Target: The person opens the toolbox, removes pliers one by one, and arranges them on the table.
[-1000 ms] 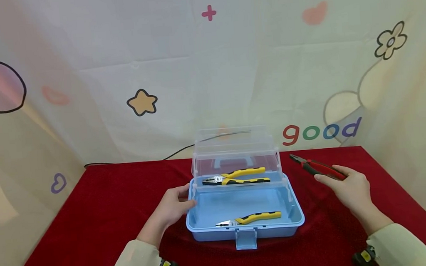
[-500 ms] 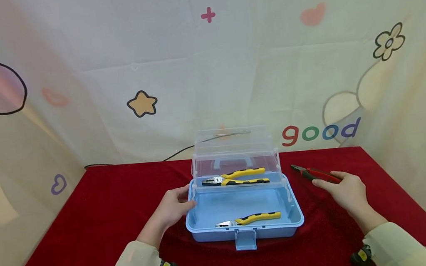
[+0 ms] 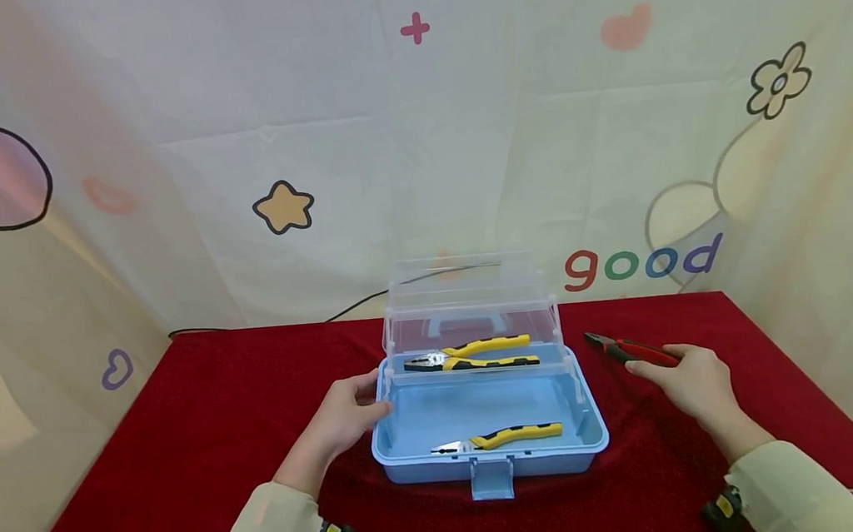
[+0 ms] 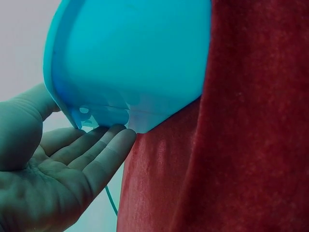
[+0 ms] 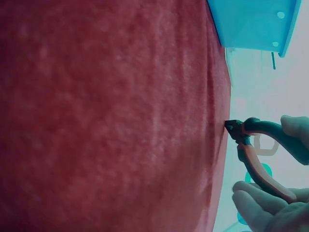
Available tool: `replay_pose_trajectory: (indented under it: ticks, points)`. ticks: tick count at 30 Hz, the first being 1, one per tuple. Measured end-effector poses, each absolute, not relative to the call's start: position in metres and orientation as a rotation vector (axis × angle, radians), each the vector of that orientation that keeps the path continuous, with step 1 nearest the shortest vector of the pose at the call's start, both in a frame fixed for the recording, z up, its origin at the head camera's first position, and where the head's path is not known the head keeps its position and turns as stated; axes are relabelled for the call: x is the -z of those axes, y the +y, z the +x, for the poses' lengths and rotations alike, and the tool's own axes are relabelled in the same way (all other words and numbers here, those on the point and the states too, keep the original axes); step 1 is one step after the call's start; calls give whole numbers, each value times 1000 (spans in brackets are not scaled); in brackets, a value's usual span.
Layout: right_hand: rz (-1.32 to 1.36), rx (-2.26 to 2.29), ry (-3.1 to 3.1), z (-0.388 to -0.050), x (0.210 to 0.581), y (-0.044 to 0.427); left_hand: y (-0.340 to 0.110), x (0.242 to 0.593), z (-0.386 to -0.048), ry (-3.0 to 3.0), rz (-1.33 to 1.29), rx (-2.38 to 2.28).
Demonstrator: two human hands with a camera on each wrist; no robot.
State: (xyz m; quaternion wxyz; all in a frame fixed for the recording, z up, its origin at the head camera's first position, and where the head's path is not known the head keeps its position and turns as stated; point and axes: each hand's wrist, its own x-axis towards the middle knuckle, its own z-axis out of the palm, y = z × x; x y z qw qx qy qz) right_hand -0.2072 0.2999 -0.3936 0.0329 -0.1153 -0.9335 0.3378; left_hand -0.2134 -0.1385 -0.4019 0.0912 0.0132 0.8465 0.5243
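Right of the blue toolbox [image 3: 491, 466], my right hand [image 3: 695, 383] grips the handles of red-and-black pliers [image 3: 647, 355], whose head points back and to the left. In the right wrist view the tip of the pliers [image 5: 263, 176] is at the red cloth, with thumb and fingers of the hand [image 5: 270, 208] on either handle. My left hand [image 3: 344, 414] holds the box's left side, thumb over the rim; in the left wrist view its fingers [image 4: 108, 150] lie against the wall of the box [image 4: 130, 58]. Yellow-and-black pliers [image 3: 518, 435] lie inside at the front.
The toolbox's transparent lid [image 3: 466, 296] stands raised at the back. More yellow-and-black pliers [image 3: 487, 345] are behind its clear tray. Red cloth [image 3: 220, 416] covers the table, and a printed curtain [image 3: 358, 154] hangs behind it.
My right hand has lowered the red-and-black pliers toward the cloth and shifted slightly left. The left hand keeps its hold on the box.
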Motion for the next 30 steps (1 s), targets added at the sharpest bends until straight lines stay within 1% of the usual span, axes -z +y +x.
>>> replay_pose_trajectory:
  ticks: [12,30]
  points:
    - [-290,-924,-3001,-207,385,297,-138,402,-213,2534,23,-1546]
    - [-288,-820,-3146,-208,394,292,-138,402,-213,2515,54,-1574]
